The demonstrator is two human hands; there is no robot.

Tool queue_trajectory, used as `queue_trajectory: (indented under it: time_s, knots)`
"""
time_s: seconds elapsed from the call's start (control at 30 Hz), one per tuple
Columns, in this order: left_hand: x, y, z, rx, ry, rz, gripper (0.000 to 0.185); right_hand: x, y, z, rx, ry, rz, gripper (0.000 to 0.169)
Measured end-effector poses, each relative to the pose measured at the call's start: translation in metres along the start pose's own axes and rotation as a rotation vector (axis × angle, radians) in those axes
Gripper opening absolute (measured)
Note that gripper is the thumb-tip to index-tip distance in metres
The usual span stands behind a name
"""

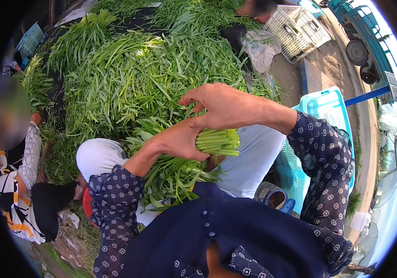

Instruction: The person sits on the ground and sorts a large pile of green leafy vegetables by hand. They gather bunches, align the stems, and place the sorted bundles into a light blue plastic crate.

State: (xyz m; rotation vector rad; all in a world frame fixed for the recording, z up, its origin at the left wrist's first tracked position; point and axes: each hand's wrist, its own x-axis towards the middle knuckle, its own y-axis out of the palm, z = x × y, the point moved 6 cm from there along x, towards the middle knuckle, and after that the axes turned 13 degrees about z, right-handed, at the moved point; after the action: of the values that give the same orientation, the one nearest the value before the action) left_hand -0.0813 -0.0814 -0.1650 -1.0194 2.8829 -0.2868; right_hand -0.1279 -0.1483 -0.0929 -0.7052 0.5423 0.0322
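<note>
My left hand (181, 140) is closed around a bundle of leafy green vegetable stalks (219, 141), their cut ends pointing right and the leaves spreading left and down over my lap. A thin reddish tie crosses the stalks near the cut ends. Just above, my right hand (212, 104) pinches with curled fingers at a thin reddish strand that runs down to the left hand. Beyond both hands lies a large heap of the same loose greens (132, 80).
A turquoise plastic crate (294, 170) stands at my right, beside a metal can (271, 194). White crates (297, 33) are at the upper right, near another person's hands. A co-worker in a patterned top (17, 205) sits at the left. A turquoise three-wheeled vehicle (369, 41) is parked far right.
</note>
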Motion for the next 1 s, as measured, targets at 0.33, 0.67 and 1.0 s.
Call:
queue_trajectory:
  time_s: [0.33,0.67,1.0]
  knots:
    - [-0.054,-0.05,0.002,-0.326,0.049,-0.402,0.055,-0.01,0.003,-0.045,-0.653,0.084,0.078,0.035]
    - [-0.051,-0.079,-0.004,-0.603,0.562,-0.835,0.038,-0.025,-0.038,-0.002,1.323,-1.353,-0.504,0.063]
    - [-0.059,-0.082,0.012,0.125,0.01,-1.017,0.042,0.025,-0.019,-0.015,0.964,-0.444,-0.477,0.122]
